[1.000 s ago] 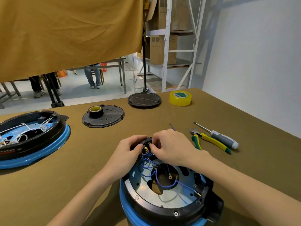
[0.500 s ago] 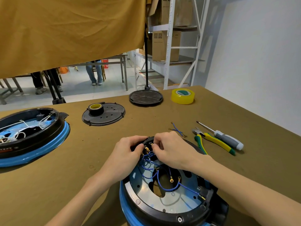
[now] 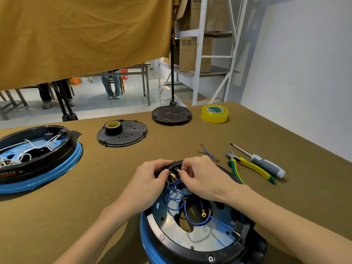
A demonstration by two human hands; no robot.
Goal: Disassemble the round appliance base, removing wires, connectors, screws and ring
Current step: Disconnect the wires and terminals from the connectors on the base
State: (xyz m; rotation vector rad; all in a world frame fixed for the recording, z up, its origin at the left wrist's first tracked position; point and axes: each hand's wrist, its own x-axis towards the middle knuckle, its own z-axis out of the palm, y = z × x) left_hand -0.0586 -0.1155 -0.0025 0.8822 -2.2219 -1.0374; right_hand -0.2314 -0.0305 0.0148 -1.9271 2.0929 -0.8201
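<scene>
pinching connector, seemingly, at base rim

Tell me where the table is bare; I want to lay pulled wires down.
Bare brown table lies between the second base and the left hand, and beyond the loose blue wires toward the yellow tape. Crowded: pliers and screwdriver right of the right hand.
</scene>
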